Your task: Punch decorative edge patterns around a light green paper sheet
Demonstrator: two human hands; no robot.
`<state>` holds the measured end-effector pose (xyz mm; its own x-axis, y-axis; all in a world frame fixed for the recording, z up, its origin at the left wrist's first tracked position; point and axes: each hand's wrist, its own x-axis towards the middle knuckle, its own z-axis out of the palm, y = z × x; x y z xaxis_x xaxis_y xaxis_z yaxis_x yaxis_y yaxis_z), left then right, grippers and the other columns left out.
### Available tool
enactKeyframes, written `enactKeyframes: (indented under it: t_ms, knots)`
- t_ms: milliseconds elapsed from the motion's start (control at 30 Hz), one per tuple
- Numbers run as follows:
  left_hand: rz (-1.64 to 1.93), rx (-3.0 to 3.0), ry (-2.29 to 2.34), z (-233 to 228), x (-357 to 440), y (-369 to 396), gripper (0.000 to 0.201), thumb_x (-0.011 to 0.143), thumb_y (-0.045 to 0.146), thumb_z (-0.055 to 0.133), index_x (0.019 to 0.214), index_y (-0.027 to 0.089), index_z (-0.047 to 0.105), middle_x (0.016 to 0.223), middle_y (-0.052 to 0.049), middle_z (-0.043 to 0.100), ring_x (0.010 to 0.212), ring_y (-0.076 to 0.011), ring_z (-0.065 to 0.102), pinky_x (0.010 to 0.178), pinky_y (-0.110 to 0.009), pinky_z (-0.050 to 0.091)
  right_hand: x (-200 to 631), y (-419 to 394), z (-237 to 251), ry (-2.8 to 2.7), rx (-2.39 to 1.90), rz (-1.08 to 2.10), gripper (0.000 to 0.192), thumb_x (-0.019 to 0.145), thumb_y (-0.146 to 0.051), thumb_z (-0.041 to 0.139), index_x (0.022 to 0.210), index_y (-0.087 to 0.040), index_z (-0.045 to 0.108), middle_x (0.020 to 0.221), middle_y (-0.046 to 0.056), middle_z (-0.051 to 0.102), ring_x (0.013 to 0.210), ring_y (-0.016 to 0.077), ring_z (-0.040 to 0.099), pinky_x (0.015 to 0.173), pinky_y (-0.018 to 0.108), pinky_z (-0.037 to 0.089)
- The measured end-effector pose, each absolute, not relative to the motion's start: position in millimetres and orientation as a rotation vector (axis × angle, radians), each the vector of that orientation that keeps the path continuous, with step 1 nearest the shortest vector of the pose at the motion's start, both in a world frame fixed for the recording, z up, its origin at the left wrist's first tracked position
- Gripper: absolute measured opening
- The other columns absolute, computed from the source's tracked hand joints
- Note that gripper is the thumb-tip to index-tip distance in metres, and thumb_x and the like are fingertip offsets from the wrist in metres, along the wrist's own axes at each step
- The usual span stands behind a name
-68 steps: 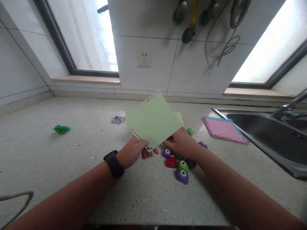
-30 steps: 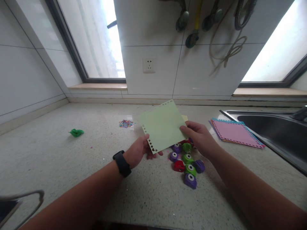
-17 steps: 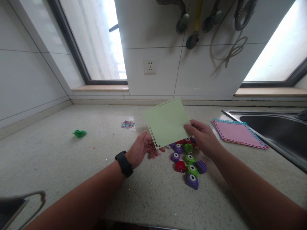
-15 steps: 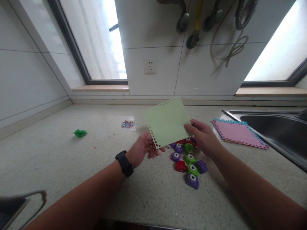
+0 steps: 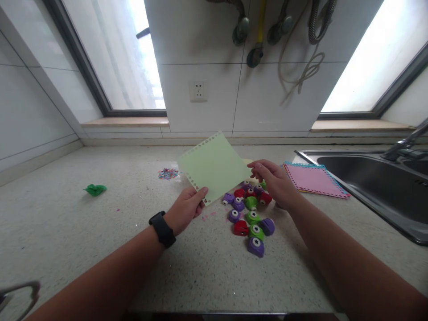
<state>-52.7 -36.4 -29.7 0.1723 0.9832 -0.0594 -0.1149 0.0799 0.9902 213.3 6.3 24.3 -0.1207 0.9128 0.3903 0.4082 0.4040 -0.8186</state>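
1. The pale green paper sheet (image 5: 214,167) is held up off the countertop (image 5: 67,232), tilted, near the middle of the scene. Rows of small punched holes run along its left and far edges.
2. The left hand (image 5: 185,209), with a black watch (image 5: 162,229) on the wrist, pinches the sheet's near-left corner between thumb and fingers.
3. The right hand (image 5: 272,183) sits at the sheet's right corner, fingers curled loosely. Whether the fingertips grip the paper or only touch it, I cannot tell.
4. Just below and to the right of the sheet lies a cluster of small craft punches (image 5: 249,214) in purple, green and red, resting on the countertop close together.
5. To handle the sheet well, I judge it best to keep the pinch on an unpunched margin, since the perforated edge looks likely to tear, and to hold the sheet taut so it does not sag.
6. Farther right lies a stack of pink and blue sheets (image 5: 312,179) with punched borders, just beside the steel sink (image 5: 377,183).
7. To the far left of the sheet sits a small heap of coloured paper bits (image 5: 167,173); farther left, well apart, lies a crumpled green scrap (image 5: 95,190).
8. A wall socket (image 5: 198,91) is on the tiles behind.
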Motion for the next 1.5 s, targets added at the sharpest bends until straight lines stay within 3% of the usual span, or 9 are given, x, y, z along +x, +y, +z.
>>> enactKeyframes:
  t_ms: [167, 267, 533, 733, 900, 1133, 1233, 1500]
  knots:
    - [1.136, 1.109, 1.029, -31, -53, -35, 0.04, 0.083, 0.054, 0.065, 0.075, 0.017, 0.052, 0.056, 0.006, 0.048, 0.042, -0.0044, 0.038, 0.037, -0.016, 0.026, 227, 14, 25, -2.054, -1.37, 0.169, 0.02, 0.094, -0.034, 0.051, 0.096, -0.02, 0.065, 0.086, 0.006, 0.067, 0.078, 0.0215, 0.058, 0.069, 0.035, 0.042]
    - [1.139, 1.126, 1.001, -31, -53, -35, 0.036, 0.083, 0.051, 0.066, 0.078, 0.017, 0.054, 0.057, 0.007, 0.047, 0.042, -0.0041, 0.036, 0.037, -0.016, 0.024, 233, 13, 29, -2.256, -1.377, 0.071, 0.02, 0.094, -0.032, 0.05, 0.09, -0.02, 0.066, 0.085, 0.007, 0.068, 0.078, 0.0219, 0.059, 0.069, 0.036, 0.042]
    - [1.129, 1.137, 1.03, -26, -51, -38, 0.034, 0.082, 0.049, 0.068, 0.083, 0.017, 0.055, 0.062, 0.006, 0.051, 0.044, -0.0041, 0.041, 0.037, -0.015, 0.026, 243, 1, 49, -2.394, -1.298, 0.554, 0.025, 0.093, -0.043, 0.054, 0.088, -0.022, 0.068, 0.073, 0.002, 0.066, 0.064, 0.016, 0.057, 0.06, 0.032, 0.042]
    - [1.131, 1.116, 1.027, -25, -51, -39, 0.032, 0.083, 0.047, 0.068, 0.084, 0.018, 0.054, 0.063, 0.006, 0.051, 0.044, -0.0041, 0.042, 0.037, -0.015, 0.025, 245, -1, 49, -2.354, -1.263, 0.653, 0.023, 0.091, -0.042, 0.059, 0.093, -0.021, 0.069, 0.082, 0.002, 0.07, 0.072, 0.016, 0.061, 0.066, 0.031, 0.046]
    - [1.117, 1.126, 1.024, -25, -52, -40, 0.032, 0.083, 0.047, 0.067, 0.083, 0.017, 0.054, 0.064, 0.005, 0.05, 0.045, -0.0042, 0.042, 0.037, -0.015, 0.025, 237, 0, 41, -2.517, -1.253, 0.633, 0.018, 0.091, -0.036, 0.061, 0.097, -0.023, 0.071, 0.081, 0.002, 0.069, 0.066, 0.0151, 0.059, 0.063, 0.031, 0.045]
    - [1.107, 1.134, 1.035, -25, -52, -39, 0.032, 0.083, 0.047, 0.068, 0.084, 0.017, 0.055, 0.062, 0.006, 0.05, 0.045, -0.0044, 0.04, 0.038, -0.016, 0.025, 219, -2, 33, -2.699, -0.973, 0.399, 0.021, 0.089, -0.037, 0.067, 0.105, -0.024, 0.071, 0.099, 0.005, 0.066, 0.098, 0.0215, 0.057, 0.086, 0.035, 0.043]
    - [1.104, 1.128, 1.043, -25, -51, -39, 0.033, 0.082, 0.047, 0.068, 0.083, 0.017, 0.055, 0.062, 0.006, 0.05, 0.045, -0.0045, 0.04, 0.039, -0.016, 0.025, 211, -5, 29, -2.734, -0.93, 0.371, 0.021, 0.086, -0.037, 0.072, 0.102, -0.024, 0.071, 0.101, 0.006, 0.065, 0.103, 0.0237, 0.054, 0.088, 0.036, 0.042]
    - [1.119, 1.092, 1.024, -21, -51, -40, 0.032, 0.081, 0.047, 0.069, 0.081, 0.018, 0.055, 0.058, 0.006, 0.051, 0.042, -0.0048, 0.037, 0.038, -0.018, 0.024, 211, -8, 28, -2.383, -1.096, 0.667, 0.007, 0.089, -0.027, 0.065, 0.095, -0.024, 0.063, 0.089, 0.004, 0.067, 0.08, 0.0189, 0.06, 0.072, 0.034, 0.047]
